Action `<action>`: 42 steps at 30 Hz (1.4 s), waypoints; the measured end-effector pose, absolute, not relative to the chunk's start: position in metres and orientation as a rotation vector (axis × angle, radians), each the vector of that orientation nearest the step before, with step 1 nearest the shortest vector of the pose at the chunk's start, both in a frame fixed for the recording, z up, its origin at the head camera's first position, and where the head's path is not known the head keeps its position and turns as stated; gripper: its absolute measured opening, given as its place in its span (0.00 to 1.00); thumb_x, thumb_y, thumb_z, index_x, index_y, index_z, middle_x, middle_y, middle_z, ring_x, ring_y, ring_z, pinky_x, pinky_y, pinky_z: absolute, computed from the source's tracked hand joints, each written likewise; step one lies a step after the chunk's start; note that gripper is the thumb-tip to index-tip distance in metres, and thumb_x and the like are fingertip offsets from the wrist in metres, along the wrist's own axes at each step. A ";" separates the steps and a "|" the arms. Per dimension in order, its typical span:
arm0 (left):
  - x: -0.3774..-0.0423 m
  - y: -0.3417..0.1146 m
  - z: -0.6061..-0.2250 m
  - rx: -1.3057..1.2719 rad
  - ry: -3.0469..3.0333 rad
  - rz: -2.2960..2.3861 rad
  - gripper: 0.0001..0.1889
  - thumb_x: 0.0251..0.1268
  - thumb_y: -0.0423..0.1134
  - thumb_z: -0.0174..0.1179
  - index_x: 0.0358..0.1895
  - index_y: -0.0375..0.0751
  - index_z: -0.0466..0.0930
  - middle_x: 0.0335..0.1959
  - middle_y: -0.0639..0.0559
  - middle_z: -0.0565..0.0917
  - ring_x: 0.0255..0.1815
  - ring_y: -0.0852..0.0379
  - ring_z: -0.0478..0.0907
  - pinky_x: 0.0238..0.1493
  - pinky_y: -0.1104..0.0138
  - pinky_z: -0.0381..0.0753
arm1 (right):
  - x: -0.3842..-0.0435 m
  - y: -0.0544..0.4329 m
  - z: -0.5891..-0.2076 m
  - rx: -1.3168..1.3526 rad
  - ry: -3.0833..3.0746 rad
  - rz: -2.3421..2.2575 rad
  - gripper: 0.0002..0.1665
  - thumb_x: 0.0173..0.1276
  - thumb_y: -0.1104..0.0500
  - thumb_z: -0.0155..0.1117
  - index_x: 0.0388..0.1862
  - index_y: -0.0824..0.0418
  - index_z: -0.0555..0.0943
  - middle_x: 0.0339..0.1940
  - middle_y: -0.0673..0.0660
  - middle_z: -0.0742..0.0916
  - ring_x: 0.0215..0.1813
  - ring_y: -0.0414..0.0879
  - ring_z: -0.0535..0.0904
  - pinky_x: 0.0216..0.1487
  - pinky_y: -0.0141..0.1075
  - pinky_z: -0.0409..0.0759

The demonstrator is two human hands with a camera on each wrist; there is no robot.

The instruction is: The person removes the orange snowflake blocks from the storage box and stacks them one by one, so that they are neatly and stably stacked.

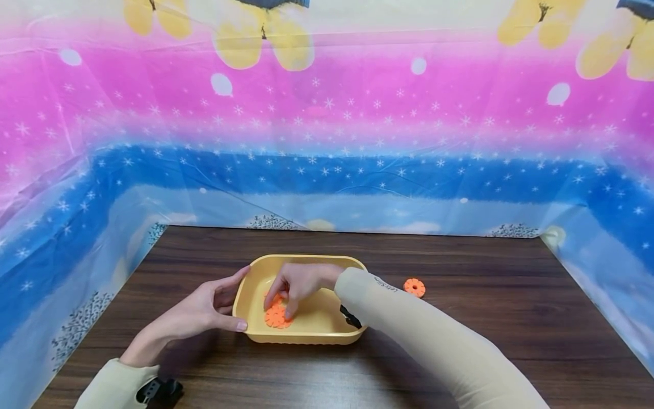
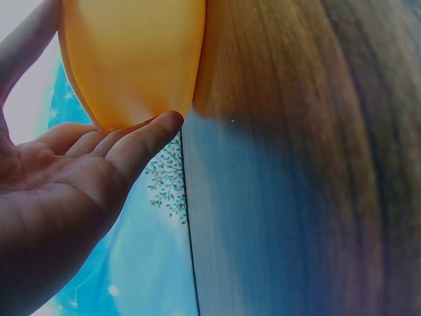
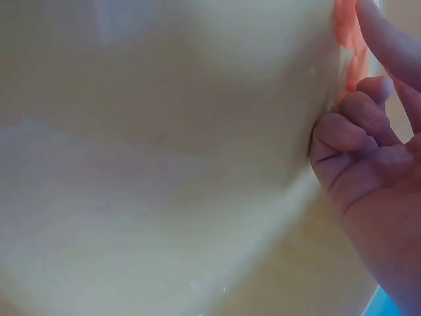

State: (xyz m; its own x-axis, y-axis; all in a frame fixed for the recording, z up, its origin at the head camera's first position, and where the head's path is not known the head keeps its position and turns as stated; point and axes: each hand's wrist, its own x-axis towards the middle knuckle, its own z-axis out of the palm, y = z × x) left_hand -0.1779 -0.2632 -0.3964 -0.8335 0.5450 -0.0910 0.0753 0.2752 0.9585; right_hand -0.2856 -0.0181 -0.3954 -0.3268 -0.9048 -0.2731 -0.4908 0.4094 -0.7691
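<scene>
A yellow rectangular plastic basin (image 1: 317, 339) stands on the table. My left hand (image 1: 206, 307) holds its left end, thumb near the front corner and fingers toward the back; the left wrist view shows the fingers along the outside of the basin wall (image 2: 138, 59). My right hand (image 1: 301, 284) reaches down inside the basin, thumb and index finger on orange notched snowflake discs (image 1: 277, 317) near the left end. In the right wrist view, the other fingers are curled, and orange discs (image 3: 347, 29) show partly beside the index finger. How many discs lie there is hidden.
Another orange snowflake disc (image 1: 414, 288) lies on the table to the right of the basin, beyond the right forearm. The dark wood table (image 1: 449, 255) is enclosed by a printed cloth (image 1: 357, 176) at the back and sides.
</scene>
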 end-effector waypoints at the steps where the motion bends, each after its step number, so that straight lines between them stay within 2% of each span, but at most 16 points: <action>1: -0.178 -0.263 -0.397 0.559 2.147 1.582 0.57 0.63 0.32 0.74 0.85 0.36 0.39 0.84 0.30 0.45 0.77 0.28 0.60 0.65 0.62 0.80 | -0.285 -0.018 -0.396 -1.185 1.968 -0.750 0.23 0.56 0.75 0.79 0.52 0.65 0.90 0.18 0.50 0.71 0.23 0.37 0.63 0.29 0.26 0.62; 8: -0.178 -0.263 -0.397 0.557 2.160 1.578 0.57 0.63 0.32 0.74 0.86 0.37 0.40 0.85 0.31 0.44 0.77 0.28 0.60 0.65 0.63 0.79 | -0.281 -0.019 -0.397 -1.196 2.041 -0.732 0.21 0.55 0.74 0.80 0.49 0.64 0.91 0.17 0.49 0.71 0.23 0.37 0.64 0.28 0.25 0.62; 14: -0.178 -0.263 -0.397 0.590 2.135 1.595 0.57 0.63 0.31 0.73 0.85 0.35 0.39 0.84 0.28 0.46 0.77 0.29 0.59 0.68 0.64 0.76 | -0.281 -0.020 -0.397 -1.212 2.083 -0.743 0.19 0.52 0.72 0.83 0.44 0.63 0.90 0.21 0.49 0.76 0.26 0.37 0.68 0.32 0.25 0.68; 21: -0.178 -0.262 -0.397 0.577 2.151 1.592 0.57 0.62 0.31 0.74 0.85 0.36 0.40 0.85 0.31 0.45 0.78 0.31 0.59 0.68 0.64 0.76 | -0.282 -0.019 -0.396 -1.184 2.111 -0.799 0.17 0.52 0.72 0.84 0.36 0.63 0.84 0.29 0.50 0.82 0.32 0.37 0.75 0.37 0.25 0.75; 25: -0.178 -0.262 -0.397 0.570 2.158 1.589 0.57 0.62 0.32 0.74 0.85 0.36 0.40 0.85 0.31 0.45 0.78 0.31 0.60 0.69 0.63 0.75 | -0.283 -0.018 -0.396 -1.161 2.115 -0.817 0.18 0.52 0.72 0.84 0.40 0.64 0.86 0.33 0.51 0.85 0.36 0.39 0.79 0.40 0.25 0.78; 31: -0.178 -0.262 -0.396 0.577 2.166 1.586 0.56 0.62 0.32 0.74 0.85 0.34 0.41 0.85 0.31 0.45 0.77 0.31 0.62 0.70 0.61 0.75 | -0.285 -0.018 -0.395 -1.204 2.074 -0.790 0.26 0.50 0.73 0.84 0.49 0.62 0.89 0.39 0.50 0.86 0.45 0.43 0.80 0.45 0.25 0.78; 36: -0.177 -0.262 -0.395 0.565 2.169 1.581 0.57 0.62 0.32 0.74 0.85 0.35 0.41 0.85 0.31 0.45 0.77 0.31 0.61 0.70 0.60 0.75 | -0.287 -0.017 -0.395 -1.249 2.049 -0.747 0.28 0.50 0.75 0.82 0.52 0.61 0.90 0.39 0.50 0.86 0.44 0.43 0.77 0.45 0.25 0.76; 42: -0.177 -0.262 -0.395 0.561 2.159 1.586 0.57 0.63 0.32 0.74 0.85 0.35 0.40 0.84 0.30 0.45 0.78 0.30 0.59 0.70 0.59 0.75 | -0.286 -0.016 -0.392 -1.237 2.062 -0.714 0.27 0.52 0.77 0.79 0.52 0.61 0.91 0.39 0.48 0.87 0.41 0.42 0.75 0.41 0.24 0.74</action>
State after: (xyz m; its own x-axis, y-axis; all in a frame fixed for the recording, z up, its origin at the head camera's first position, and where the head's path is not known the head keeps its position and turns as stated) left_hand -0.1770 -0.2618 -0.3952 -0.8385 0.5386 -0.0827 0.0821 0.2748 0.9580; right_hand -0.2864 -0.0163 -0.3924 -0.3664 -0.9007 -0.2334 -0.5637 0.4144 -0.7144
